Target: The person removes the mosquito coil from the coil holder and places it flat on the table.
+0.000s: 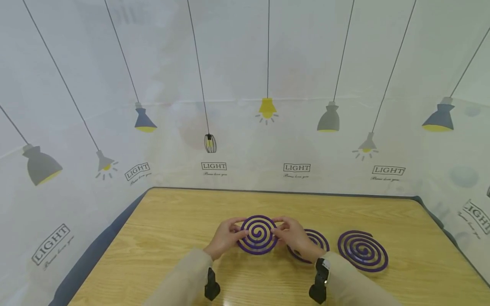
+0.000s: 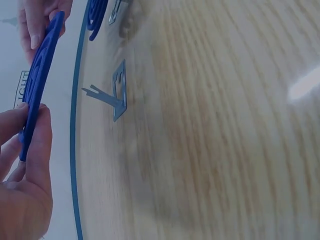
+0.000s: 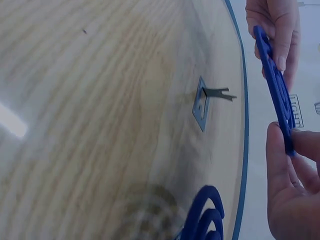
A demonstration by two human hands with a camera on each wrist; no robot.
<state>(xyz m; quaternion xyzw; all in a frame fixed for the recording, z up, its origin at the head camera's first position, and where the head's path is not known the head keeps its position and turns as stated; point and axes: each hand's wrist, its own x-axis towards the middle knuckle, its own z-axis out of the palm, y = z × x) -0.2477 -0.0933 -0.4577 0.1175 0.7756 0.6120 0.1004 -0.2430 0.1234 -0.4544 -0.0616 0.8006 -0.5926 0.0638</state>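
Between both hands is a purple mosquito coil (image 1: 258, 234), held up above the table and looking blue in the wrist views. My left hand (image 1: 224, 238) pinches its left edge, thumb on the near face and fingers behind. The right hand (image 1: 296, 238) pinches the opposite edge in the same way. Below the coil, a small metal stand (image 2: 120, 95) with an upright forked prong stands on the wooden table; the right wrist view shows this stand (image 3: 202, 104) with nothing on its prong.
A second coil (image 1: 318, 241) sits partly hidden behind the right forearm, and a third coil (image 1: 363, 250) lies further right. Another metal stand (image 2: 115, 11) shows under a coil in the left wrist view. The wooden table (image 1: 172, 238) meets walls printed with lamps.
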